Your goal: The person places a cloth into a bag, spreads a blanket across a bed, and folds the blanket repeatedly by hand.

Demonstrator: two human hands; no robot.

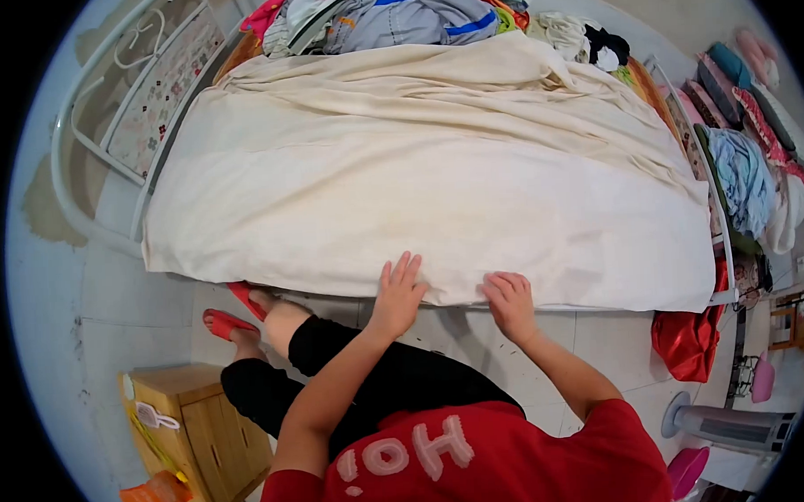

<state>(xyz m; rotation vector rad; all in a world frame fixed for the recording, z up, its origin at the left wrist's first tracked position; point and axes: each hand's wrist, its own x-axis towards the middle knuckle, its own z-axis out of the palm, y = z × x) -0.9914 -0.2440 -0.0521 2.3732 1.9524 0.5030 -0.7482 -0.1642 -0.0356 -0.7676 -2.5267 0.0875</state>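
Observation:
A cream-coloured cloth [400, 198] covers most of the bed, fairly smooth at the front and wrinkled toward the back. My left hand [400, 295] lies on the cloth near its front edge, fingers stretched out and somewhat apart. To its right, my right hand [510, 302] rests at the same edge with its fingers bent. Whether those fingers pinch any of the cloth is too small to tell.
Piled clothes [394, 19] lie along the bed's far side. White metal bed frame [72, 174] stands left. More folded clothes [743, 177] and a red bag [684, 343] are right. A wooden cabinet [205, 435] stands lower left, a fan [736, 427] lower right.

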